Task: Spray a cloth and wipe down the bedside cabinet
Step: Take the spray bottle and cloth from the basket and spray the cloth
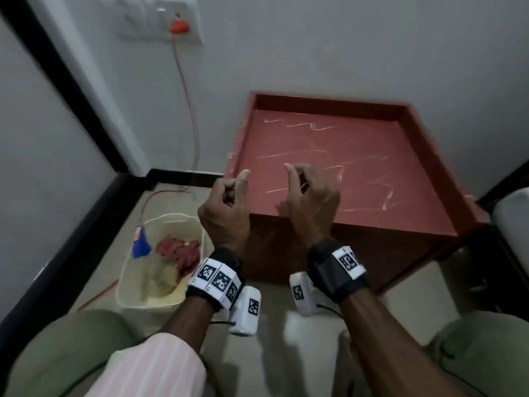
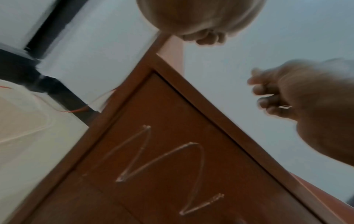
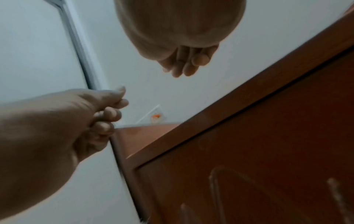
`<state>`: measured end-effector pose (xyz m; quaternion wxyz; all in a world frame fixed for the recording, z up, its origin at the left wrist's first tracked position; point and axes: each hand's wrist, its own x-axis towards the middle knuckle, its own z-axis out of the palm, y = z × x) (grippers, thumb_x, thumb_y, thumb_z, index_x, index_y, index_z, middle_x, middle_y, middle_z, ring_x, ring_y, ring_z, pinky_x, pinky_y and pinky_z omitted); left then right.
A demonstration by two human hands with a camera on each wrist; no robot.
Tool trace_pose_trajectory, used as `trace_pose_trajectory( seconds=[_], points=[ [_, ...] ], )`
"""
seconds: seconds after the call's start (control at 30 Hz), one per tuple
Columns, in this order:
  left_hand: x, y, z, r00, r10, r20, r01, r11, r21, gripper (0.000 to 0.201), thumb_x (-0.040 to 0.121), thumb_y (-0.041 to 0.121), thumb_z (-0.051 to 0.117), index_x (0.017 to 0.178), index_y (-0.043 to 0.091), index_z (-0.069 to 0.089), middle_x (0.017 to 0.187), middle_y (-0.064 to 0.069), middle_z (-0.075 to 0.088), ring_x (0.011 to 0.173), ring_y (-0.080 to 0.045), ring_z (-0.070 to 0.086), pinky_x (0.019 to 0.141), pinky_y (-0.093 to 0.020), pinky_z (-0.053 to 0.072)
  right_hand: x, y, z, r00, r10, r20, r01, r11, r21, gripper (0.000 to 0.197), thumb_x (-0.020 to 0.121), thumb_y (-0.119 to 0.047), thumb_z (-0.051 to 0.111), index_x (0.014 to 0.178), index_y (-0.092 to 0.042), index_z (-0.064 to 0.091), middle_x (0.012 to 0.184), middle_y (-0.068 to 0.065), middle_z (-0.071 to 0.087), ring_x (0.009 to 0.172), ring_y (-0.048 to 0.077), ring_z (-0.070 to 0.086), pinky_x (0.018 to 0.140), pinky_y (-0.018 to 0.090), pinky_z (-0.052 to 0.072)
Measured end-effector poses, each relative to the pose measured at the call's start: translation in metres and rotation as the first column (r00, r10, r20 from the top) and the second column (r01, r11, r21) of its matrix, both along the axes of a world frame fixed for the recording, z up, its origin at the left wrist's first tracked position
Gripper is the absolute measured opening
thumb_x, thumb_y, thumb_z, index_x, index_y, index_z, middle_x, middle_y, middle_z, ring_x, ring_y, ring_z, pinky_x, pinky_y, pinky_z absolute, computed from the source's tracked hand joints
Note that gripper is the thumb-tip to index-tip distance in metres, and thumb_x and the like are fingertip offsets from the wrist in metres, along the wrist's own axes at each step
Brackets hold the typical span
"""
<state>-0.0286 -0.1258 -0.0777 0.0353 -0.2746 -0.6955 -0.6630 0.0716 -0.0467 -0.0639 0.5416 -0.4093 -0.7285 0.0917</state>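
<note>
The red-brown bedside cabinet (image 1: 357,167) stands against the wall, with white scribble marks across its top. Both hands hover just above its front left corner and hold nothing. My left hand (image 1: 233,190) has its fingers curled into the palm and the thumb raised. My right hand (image 1: 297,179) is relaxed, with its fingers loosely bent. A blue spray bottle (image 1: 140,245) and a crumpled reddish cloth (image 1: 180,253) lie in a cream basket (image 1: 126,282) on the floor, left of the cabinet. The wrist views show the cabinet front (image 2: 162,151) (image 3: 268,151), also scribbled on.
An orange plug (image 1: 179,27) sits in a wall socket, and its cable (image 1: 191,116) runs down to the floor beside the basket. A white object (image 1: 512,219) stands right of the cabinet. My knees in green (image 1: 71,339) frame the floor below.
</note>
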Motion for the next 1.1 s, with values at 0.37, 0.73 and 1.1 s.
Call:
trace_pose_trajectory(
  seconds=[0.37, 0.73, 1.1],
  points=[
    [-0.111, -0.117, -0.138, 0.769, 0.592, 0.239, -0.396, 0.736, -0.549, 0.034, 0.094, 0.038, 0.067, 0.095, 0.005, 0.066, 0.093, -0.019, 0.072, 0.082, -0.033, 0.064, 0.068, -0.033, 0.037, -0.187, -0.09, -0.136, 0.391, 0.774, 0.498, -0.473, 0.633, -0.613, 0.037, 0.082, -0.016, 0.066, 0.118, -0.025, 0.062, 0.108, 0.006, 0.072, 0.099, 0.031, 0.068, 0.077, 0.034, 0.054],
    [-0.184, -0.107, -0.207, 0.728, 0.493, 0.477, -0.206, 0.821, -0.533, 0.092, 0.042, 0.067, 0.083, 0.12, 0.024, 0.06, 0.113, 0.002, 0.071, 0.104, -0.022, 0.067, 0.091, -0.034, 0.054, -0.283, -0.05, -0.264, 0.147, 0.852, 0.503, -0.333, 0.521, -0.786, 0.076, 0.082, -0.059, 0.038, 0.152, -0.045, 0.012, 0.163, -0.009, 0.018, 0.148, 0.021, 0.028, 0.117, 0.047, 0.029],
    [-0.22, -0.093, -0.2, 0.83, 0.237, 0.505, -0.085, 0.948, -0.306, 0.036, 0.09, 0.049, 0.067, 0.11, 0.021, 0.062, 0.091, -0.007, 0.065, 0.083, -0.031, 0.061, 0.079, -0.039, 0.053, -0.304, -0.043, -0.206, 0.149, 0.798, 0.585, -0.239, 0.603, -0.761, 0.041, 0.1, -0.037, 0.04, 0.126, -0.012, 0.058, 0.134, 0.018, 0.057, 0.128, 0.041, 0.048, 0.113, 0.051, 0.029]
  ],
)
